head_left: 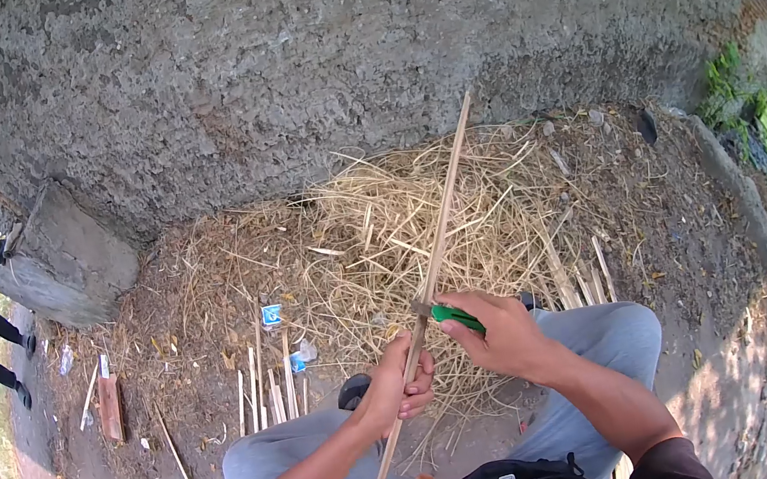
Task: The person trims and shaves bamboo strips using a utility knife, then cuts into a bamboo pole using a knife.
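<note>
L hand [400, 387] curled round long thin pale-wood strip [444, 209], R hand [501, 336] clenched on green-handled cutting tool [458, 316] against it just above L; strip runs up past both, prob. light, springy, splintery, best gripped mid-length, clear of blade.

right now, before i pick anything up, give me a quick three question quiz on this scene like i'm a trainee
1. Which hand holds the green tool?
2. True or false: the left hand grips the long strip at a spot nearer the lap than the green tool is.
3. The loose heap at the foot of the wall is mostly: a) bricks, b) thin pale strands, c) green leaves.

Key: 1. right hand; 2. true; 3. b
</note>
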The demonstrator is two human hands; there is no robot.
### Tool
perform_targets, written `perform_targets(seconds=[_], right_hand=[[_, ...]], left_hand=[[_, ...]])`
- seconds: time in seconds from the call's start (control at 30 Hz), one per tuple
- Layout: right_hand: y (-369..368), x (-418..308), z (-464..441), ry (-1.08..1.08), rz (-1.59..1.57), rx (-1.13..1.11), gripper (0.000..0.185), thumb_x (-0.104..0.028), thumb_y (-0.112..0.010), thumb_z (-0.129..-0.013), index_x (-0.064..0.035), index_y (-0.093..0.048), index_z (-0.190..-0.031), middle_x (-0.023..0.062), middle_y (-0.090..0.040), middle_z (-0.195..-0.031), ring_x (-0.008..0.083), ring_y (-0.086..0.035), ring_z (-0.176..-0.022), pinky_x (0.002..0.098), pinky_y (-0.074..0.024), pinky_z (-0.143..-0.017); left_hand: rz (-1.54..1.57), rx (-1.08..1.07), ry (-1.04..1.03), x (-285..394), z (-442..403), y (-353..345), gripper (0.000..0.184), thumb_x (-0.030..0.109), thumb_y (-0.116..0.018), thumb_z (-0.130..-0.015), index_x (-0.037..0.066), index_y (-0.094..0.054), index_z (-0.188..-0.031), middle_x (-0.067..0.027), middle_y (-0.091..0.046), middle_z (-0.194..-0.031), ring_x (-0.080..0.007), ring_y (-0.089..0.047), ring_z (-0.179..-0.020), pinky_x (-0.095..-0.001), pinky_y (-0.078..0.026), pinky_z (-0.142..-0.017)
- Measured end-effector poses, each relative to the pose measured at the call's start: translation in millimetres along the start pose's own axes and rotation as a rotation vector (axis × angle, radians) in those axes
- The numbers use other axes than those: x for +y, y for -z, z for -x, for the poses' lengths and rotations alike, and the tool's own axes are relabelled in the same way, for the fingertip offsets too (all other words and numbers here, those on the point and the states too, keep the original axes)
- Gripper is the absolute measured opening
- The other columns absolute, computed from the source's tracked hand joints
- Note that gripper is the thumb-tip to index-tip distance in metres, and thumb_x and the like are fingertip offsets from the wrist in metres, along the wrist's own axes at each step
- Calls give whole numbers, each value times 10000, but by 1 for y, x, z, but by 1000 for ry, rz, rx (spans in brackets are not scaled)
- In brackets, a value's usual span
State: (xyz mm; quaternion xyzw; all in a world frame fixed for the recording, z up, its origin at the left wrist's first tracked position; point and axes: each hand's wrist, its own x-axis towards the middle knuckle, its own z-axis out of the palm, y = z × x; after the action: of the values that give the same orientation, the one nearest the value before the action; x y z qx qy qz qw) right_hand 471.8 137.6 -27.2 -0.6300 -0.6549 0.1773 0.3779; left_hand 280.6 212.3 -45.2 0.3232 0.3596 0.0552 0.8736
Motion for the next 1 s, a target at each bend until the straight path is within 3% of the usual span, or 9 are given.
perform_targets(seconds=[0.07,0.13,0.27,0.33,0.47,0.53,0.67,0.73,1.0], right_hand=[[-8,2,2,-25,-49,68,209,-111,-684,-903,18,-648,-1063,190,-704,-907,288,-697,-702,336,-530,-577],[-13,5,1,15,-71,93,170,-96,-697,-888,21,-648,-1001,187,-706,-894,297,-706,-718,341,-537,-580],[-15,11,3,158,-45,115,132,-55,-724,-855,23,-663,-942,180,-711,-883,306,-715,-737,327,-556,-600],[-17,10,3,172,-44,132,132,-52,-729,-848,22,-667,-939,179,-710,-875,303,-715,-731,328,-558,-596],[-19,11,3,277,-44,192,154,-50,-752,-816,0,-684,-945,152,-707,-842,271,-701,-668,318,-539,-530],[-16,6,3,294,12,223,157,-53,-760,-802,-14,-694,-939,128,-703,-823,249,-685,-628,312,-521,-497],[-11,-1,2,315,142,288,167,-70,-777,-773,-52,-719,-929,68,-687,-768,202,-634,-534,298,-468,-427],[-9,-1,0,307,145,295,170,-75,-778,-773,-54,-722,-932,65,-682,-756,200,-629,-529,298,-463,-424],[-11,0,-3,306,162,371,176,-71,-779,-770,-49,-722,-935,67,-671,-733,198,-617,-520,292,-446,-412]], left_hand=[[-35,3,-56,-6,-1,0,417,443,-411,-1019,111,-441,-768,47,-308,-543,-67,-287,-387,-250,-245,-352],[-759,271,-430,-15,-7,0,383,319,-563,-958,104,-409,-680,33,-375,-561,-75,-355,-458,-286,-303,-428],[-857,297,-460,-12,-3,3,387,182,-634,-902,88,-382,-624,14,-428,-578,-83,-401,-532,-310,-335,-496],[-913,331,-490,-12,-1,4,283,183,-622,-869,26,-435,-725,-78,-432,-568,-152,-438,-541,-366,-373,-510],[-970,364,-595,-19,6,0,230,106,-606,-873,53,-424,-742,-44,-440,-588,-133,-414,-541,-346,-368,-514],[-978,380,-590,-17,16,-8,139,74,-573,-856,39,-448,-806,-75,-460,-599,-170,-443,-531,-362,-380,-515],[-1014,435,-500,-8,23,-19,77,59,-547,-851,21,-480,-843,-98,-504,-609,-197,-505,-533,-370,-400,-518],[-1025,454,-499,-7,23,-22,67,57,-531,-861,-3,-505,-877,-135,-555,-631,-239,-577,-559,-388,-428,-530],[-1115,556,-523,-5,25,-31,105,59,-530,-874,-34,-515,-920,-186,-580,-617,-331,-617,-558,-432,-458,-544]])
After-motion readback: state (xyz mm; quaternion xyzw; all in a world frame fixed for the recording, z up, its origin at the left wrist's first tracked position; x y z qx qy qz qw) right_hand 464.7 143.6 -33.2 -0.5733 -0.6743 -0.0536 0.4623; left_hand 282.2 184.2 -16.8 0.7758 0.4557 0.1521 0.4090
